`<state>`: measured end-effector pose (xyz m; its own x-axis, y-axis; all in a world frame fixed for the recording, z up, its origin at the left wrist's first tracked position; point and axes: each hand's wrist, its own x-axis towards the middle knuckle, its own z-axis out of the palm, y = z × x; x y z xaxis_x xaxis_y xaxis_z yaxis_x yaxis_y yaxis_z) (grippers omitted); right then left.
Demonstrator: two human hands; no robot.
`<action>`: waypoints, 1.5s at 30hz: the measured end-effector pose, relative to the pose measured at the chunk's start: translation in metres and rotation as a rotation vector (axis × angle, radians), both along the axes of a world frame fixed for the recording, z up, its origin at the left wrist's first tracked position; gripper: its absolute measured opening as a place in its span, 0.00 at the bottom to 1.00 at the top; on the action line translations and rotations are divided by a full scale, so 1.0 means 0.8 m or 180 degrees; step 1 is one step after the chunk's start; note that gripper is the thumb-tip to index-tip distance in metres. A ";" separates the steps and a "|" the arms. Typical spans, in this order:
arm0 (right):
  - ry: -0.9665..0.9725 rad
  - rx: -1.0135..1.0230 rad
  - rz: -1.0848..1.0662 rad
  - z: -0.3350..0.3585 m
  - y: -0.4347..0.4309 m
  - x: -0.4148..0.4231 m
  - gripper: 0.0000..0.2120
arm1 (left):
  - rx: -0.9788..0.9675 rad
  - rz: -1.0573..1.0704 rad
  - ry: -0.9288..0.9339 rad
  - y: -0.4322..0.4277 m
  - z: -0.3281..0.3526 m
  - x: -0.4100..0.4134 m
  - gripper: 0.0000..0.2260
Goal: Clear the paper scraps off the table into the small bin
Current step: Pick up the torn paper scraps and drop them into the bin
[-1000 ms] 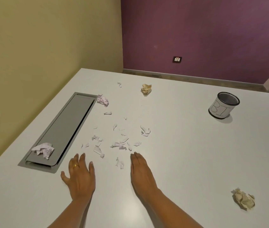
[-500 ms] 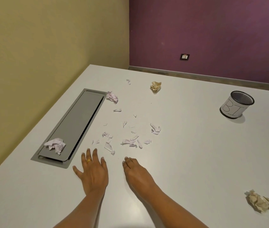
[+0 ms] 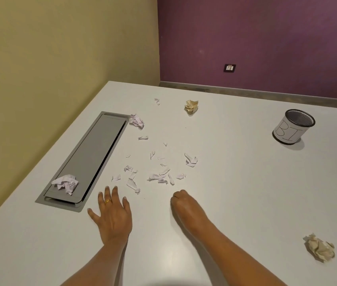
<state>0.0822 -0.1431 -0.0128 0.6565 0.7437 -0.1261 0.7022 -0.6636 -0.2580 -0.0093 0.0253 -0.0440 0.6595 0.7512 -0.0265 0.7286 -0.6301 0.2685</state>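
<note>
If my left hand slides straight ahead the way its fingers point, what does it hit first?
Probably the small white scrap lying just beyond the left hand, whose fingers are spread flat on the table. The grey panel sits further to its left.

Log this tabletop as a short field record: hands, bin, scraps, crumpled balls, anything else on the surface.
left hand: flat on the table, fingers spread, a ring on one finger, holding nothing
right hand: on the table, fingers curled under; cannot tell if it holds anything
small bin: upright at far right, mesh inside, hand-lettered paper label
small scraps: loose scatter just beyond both hands
beige balls: one far centre, one near right
white balls: one on the grey hatch, one at its far corner
grey hatch: set flush in the table, left side
</note>
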 end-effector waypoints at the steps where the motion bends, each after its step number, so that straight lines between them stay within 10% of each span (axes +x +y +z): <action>1: 0.0020 -0.0031 -0.0078 0.000 -0.011 0.010 0.13 | -0.0003 0.0006 -0.0002 0.000 0.000 0.000 0.21; 17: 0.0087 0.1062 -0.2227 0.053 -0.187 0.229 0.09 | -0.0001 0.0092 0.0044 0.001 -0.005 0.004 0.21; 28: -0.1023 0.0687 -0.2495 0.093 -0.244 0.348 0.10 | 0.0184 0.0139 0.0081 -0.001 -0.009 0.005 0.21; 36: -0.0975 0.0740 -0.2868 0.094 -0.261 0.373 0.09 | 0.0208 0.0176 0.0070 0.000 -0.012 0.005 0.21; 42: 0.0300 -0.0988 -0.3040 0.116 -0.256 0.408 0.19 | 0.0164 0.0220 0.0026 -0.002 -0.008 0.007 0.20; 45: -0.0374 -0.0631 -0.2831 0.101 -0.255 0.397 0.12 | 0.0180 0.0211 -0.0002 -0.004 -0.008 0.007 0.19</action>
<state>0.4000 -0.3472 0.0682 0.9932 -0.0697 -0.0938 -0.0738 -0.9964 -0.0411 -0.0035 0.0223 -0.0502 0.6084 0.7935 0.0176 0.7690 -0.5948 0.2342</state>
